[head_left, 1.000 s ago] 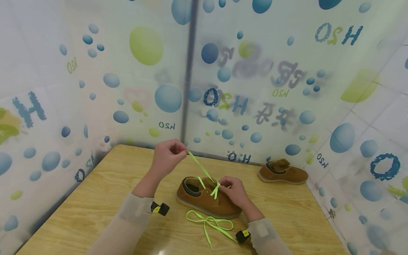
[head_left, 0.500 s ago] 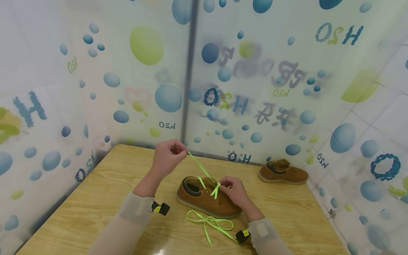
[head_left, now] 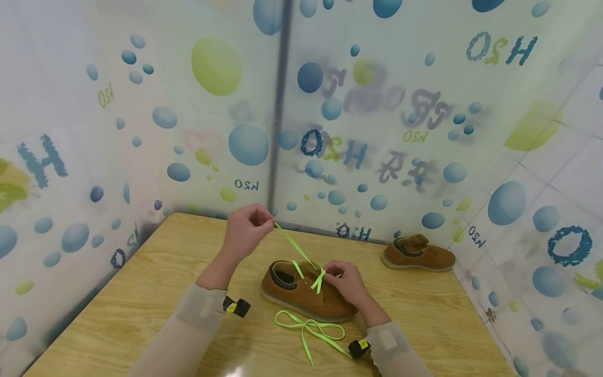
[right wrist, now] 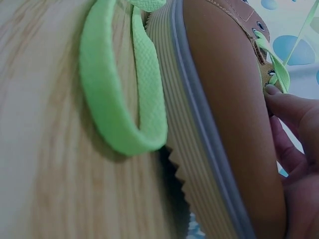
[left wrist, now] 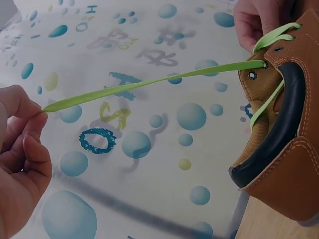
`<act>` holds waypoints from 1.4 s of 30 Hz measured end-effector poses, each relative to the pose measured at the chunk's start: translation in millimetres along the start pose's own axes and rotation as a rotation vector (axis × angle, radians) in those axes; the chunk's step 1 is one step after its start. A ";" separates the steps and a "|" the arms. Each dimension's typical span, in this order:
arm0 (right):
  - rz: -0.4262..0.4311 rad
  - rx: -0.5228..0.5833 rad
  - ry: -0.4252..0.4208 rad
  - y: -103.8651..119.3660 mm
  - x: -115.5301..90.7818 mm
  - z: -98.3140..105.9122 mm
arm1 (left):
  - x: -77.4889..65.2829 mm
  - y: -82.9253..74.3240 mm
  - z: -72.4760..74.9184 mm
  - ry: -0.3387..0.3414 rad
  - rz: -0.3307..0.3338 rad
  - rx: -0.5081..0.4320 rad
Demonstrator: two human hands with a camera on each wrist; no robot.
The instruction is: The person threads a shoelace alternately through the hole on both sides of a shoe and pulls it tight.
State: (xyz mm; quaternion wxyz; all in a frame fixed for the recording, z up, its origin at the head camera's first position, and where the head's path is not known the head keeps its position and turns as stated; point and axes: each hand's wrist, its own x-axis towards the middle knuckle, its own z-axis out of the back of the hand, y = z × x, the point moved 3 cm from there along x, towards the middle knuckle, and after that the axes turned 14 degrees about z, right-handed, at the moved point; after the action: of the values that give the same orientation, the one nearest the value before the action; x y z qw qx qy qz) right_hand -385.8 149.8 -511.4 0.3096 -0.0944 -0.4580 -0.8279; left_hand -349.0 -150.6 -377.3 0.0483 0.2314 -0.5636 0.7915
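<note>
Your left hand (head_left: 248,230) is raised above the bench, pinching 1 end of a flat neon-green fabric lace (head_left: 296,245). The lace runs straight from your fingertips to an eyelet of a brown low-cut shoe with a dark padded collar (head_left: 297,298). Your right hand (head_left: 346,283) pinches the shoe's edge beside the lacing, thumb near an eyelet. The shoe sits upright on the pale wood-grain bench (head_left: 179,251), toe pointing right. A loose, looped length of matching neon-green lace (head_left: 305,324) lies just beside its sole, on your side. A 2nd brown shoe (head_left: 435,257) stands well apart, at the bench's far right corner.
</note>
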 end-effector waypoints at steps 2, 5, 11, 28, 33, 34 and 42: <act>-0.001 0.001 -0.002 0.8 0.0 -0.2 | 1.2 2.3 0.6 0.001 0.012 0.001; -0.003 0.001 -0.005 1.4 -0.2 -0.5 | 4.2 8.4 0.8 0.000 0.041 -0.005; 0.006 0.012 -0.002 1.8 0.3 -0.6 | 9.0 18.5 0.2 0.011 0.100 -0.039; 0.020 0.053 -0.121 24.1 0.8 2.7 | 19.0 48.9 -19.5 0.165 0.232 -0.237; 0.149 -0.015 -0.009 48.5 1.3 -0.7 | 17.8 52.0 -25.2 0.152 0.252 -0.209; 0.176 -0.034 0.028 51.3 1.1 -2.5 | 17.2 52.5 -26.7 0.150 0.253 -0.181; 0.185 -0.204 0.152 62.5 -1.0 -9.9 | 4.0 47.0 -43.9 0.149 0.184 0.116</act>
State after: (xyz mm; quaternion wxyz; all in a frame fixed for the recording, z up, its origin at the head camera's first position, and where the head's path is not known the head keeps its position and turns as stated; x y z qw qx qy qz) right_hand -346.4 117.9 -473.7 0.4074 -0.1041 -0.3362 -0.8427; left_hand -382.1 -128.1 -427.7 0.0037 0.1217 -0.5308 0.8387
